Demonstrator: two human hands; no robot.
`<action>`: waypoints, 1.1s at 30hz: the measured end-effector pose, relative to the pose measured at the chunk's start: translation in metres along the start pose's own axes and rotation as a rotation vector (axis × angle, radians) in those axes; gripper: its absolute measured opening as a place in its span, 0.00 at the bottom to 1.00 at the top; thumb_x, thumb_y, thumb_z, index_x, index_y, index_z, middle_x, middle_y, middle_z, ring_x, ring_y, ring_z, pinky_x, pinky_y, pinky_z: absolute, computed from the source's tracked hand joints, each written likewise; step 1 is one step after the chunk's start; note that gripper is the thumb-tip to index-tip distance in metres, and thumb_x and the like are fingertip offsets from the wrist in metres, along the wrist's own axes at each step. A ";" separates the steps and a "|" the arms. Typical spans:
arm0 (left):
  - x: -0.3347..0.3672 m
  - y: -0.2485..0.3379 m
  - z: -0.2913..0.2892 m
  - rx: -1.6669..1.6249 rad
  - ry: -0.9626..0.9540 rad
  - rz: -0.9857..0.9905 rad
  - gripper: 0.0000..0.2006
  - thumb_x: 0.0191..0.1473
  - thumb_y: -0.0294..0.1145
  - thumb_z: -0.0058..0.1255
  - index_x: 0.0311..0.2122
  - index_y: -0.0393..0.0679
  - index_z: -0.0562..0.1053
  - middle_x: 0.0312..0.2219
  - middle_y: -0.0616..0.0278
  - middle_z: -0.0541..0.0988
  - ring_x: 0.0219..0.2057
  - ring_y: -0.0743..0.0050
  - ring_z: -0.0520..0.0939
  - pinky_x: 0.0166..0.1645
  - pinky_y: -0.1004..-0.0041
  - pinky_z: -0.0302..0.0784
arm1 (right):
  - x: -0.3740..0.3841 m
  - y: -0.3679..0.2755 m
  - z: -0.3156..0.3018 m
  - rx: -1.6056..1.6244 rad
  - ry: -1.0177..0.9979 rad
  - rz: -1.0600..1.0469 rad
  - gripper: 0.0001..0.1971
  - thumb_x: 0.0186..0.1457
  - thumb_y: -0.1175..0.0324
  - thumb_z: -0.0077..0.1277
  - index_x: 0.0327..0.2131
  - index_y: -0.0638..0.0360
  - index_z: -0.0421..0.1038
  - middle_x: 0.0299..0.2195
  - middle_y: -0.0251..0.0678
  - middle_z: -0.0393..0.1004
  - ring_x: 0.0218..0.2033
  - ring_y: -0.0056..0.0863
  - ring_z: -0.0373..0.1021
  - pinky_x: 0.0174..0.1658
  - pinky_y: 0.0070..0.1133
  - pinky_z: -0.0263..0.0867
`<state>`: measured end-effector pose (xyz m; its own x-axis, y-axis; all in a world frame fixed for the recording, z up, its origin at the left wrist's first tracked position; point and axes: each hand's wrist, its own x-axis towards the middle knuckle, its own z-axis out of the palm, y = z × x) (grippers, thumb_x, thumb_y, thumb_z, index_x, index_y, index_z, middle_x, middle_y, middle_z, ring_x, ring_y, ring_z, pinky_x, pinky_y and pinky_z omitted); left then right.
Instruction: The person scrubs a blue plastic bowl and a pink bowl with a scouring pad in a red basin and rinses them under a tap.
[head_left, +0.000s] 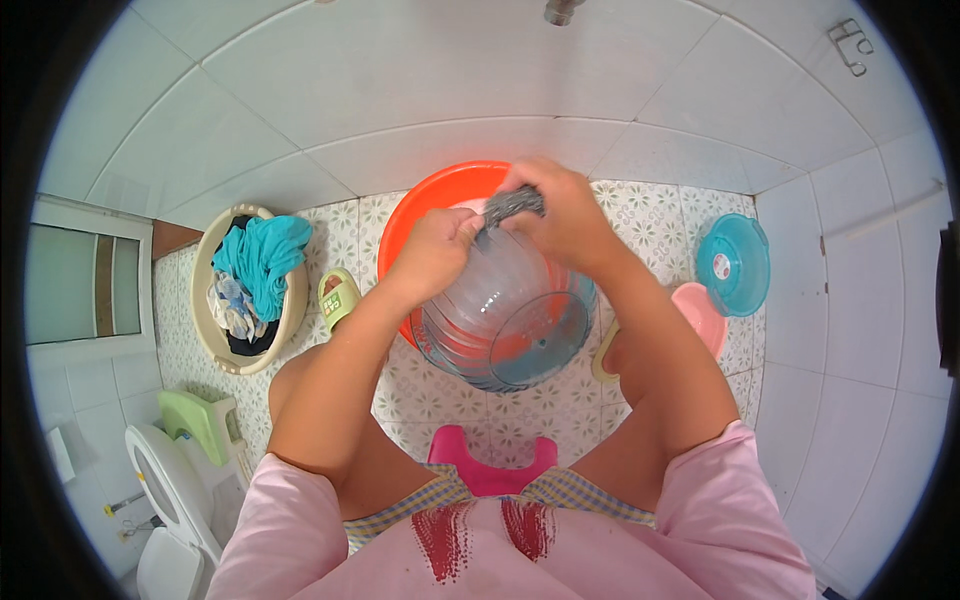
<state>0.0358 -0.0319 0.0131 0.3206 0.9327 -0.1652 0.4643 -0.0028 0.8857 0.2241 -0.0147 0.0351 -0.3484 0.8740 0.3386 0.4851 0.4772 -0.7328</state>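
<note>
A bunched, twisted dark grey cloth [514, 205] is stretched between my two hands. My right hand [560, 205] wraps round its right part, fingers closed. My left hand [440, 245] pinches at its left end, thumb and fingers pressed together. Just beneath them is a clear bluish plastic basin [470, 335] with a ribbed wall and a round base; it overlaps a larger orange basin [400, 230] on the floor. What lies inside the orange basin is mostly hidden by my hands and the clear basin.
On the left stands a cream laundry basket [205, 330] with turquoise and dark clothes [262, 262]. Blue [735, 240] and pink [705, 315] basins are at the right. Between my legs is a pink stool [490, 480]. A toilet [160, 480] is at lower left; a tiled wall [450, 80] rises ahead.
</note>
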 end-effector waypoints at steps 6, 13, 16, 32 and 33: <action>0.002 -0.002 -0.014 -0.060 0.036 -0.073 0.14 0.60 0.34 0.40 0.31 0.34 0.73 0.19 0.55 0.73 0.22 0.67 0.73 0.32 0.67 0.68 | -0.003 0.017 -0.024 -0.037 -0.027 0.264 0.12 0.36 0.81 0.58 0.29 0.64 0.69 0.28 0.41 0.72 0.31 0.33 0.70 0.36 0.24 0.64; -0.001 0.001 -0.008 -0.012 0.015 -0.049 0.14 0.61 0.35 0.40 0.29 0.36 0.71 0.18 0.64 0.70 0.22 0.76 0.69 0.31 0.73 0.67 | 0.000 0.004 -0.005 0.001 0.049 0.102 0.11 0.39 0.80 0.58 0.30 0.64 0.69 0.26 0.40 0.73 0.27 0.31 0.70 0.33 0.24 0.65; 0.001 -0.008 -0.008 -0.012 0.031 -0.021 0.14 0.61 0.35 0.40 0.29 0.36 0.71 0.18 0.63 0.70 0.22 0.75 0.68 0.31 0.72 0.67 | -0.004 0.015 -0.013 -0.039 0.039 0.170 0.11 0.40 0.79 0.58 0.30 0.64 0.69 0.25 0.39 0.74 0.27 0.31 0.71 0.33 0.24 0.65; 0.008 -0.010 -0.020 -0.019 0.069 -0.004 0.15 0.60 0.35 0.40 0.26 0.35 0.69 0.15 0.59 0.67 0.19 0.71 0.68 0.28 0.68 0.65 | -0.007 0.029 -0.017 -0.041 0.006 0.318 0.13 0.39 0.79 0.58 0.31 0.64 0.68 0.30 0.44 0.71 0.33 0.41 0.69 0.38 0.29 0.64; 0.007 -0.012 -0.018 -0.019 0.072 -0.006 0.15 0.60 0.35 0.40 0.26 0.35 0.69 0.15 0.59 0.67 0.19 0.71 0.68 0.28 0.68 0.65 | -0.006 0.024 -0.014 -0.013 0.024 0.290 0.13 0.38 0.78 0.58 0.31 0.64 0.68 0.30 0.46 0.71 0.34 0.46 0.68 0.37 0.32 0.64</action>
<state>0.0171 -0.0190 0.0091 0.2573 0.9562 -0.1397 0.4504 0.0092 0.8928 0.2494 -0.0071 0.0238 -0.1748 0.9760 0.1300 0.5718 0.2081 -0.7935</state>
